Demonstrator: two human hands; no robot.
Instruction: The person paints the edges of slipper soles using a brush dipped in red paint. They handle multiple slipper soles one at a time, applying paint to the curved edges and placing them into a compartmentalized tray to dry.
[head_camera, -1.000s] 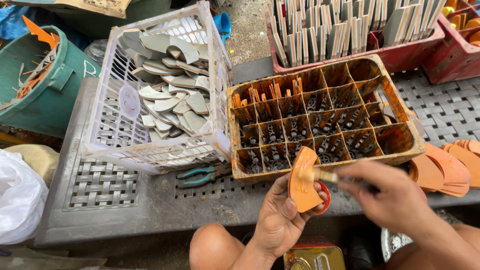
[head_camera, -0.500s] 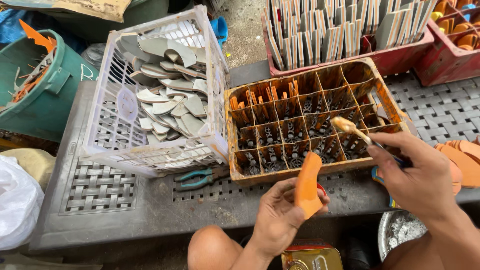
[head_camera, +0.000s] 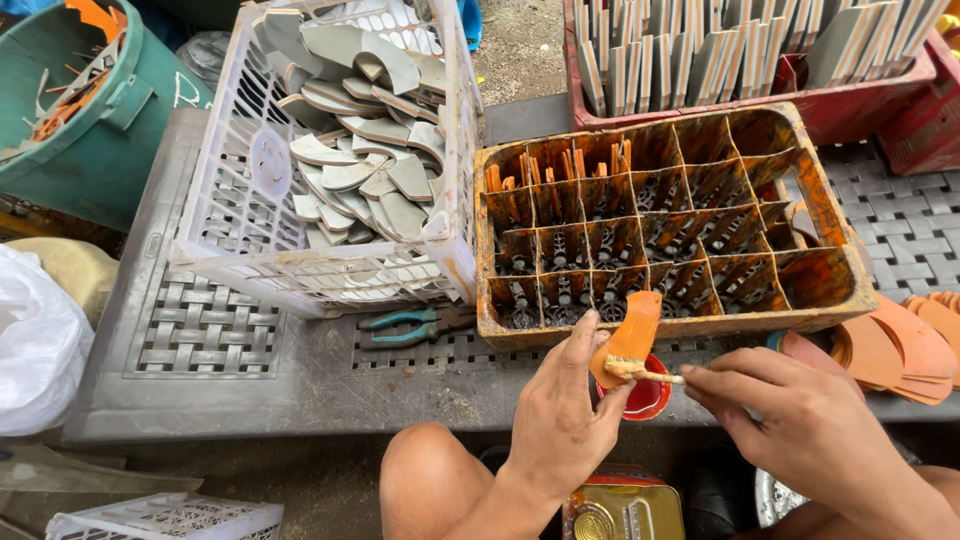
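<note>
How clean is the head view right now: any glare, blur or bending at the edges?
Head view: soft, even daylight with faint shadows and no harsh glare; the left hand, the curved orange piece it holds and the small brush in the right hand are sharp; the compartmented orange-stained wooden crate bows slightly, suggesting wide-angle distortion.

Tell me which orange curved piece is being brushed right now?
The orange piece pinched in the left hand, brush touching it; the other orange pieces lie stacked at the right.

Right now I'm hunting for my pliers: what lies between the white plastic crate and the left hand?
In the head view, green-handled pliers lie on the grey mat between the white plastic crate and the left hand.
</note>
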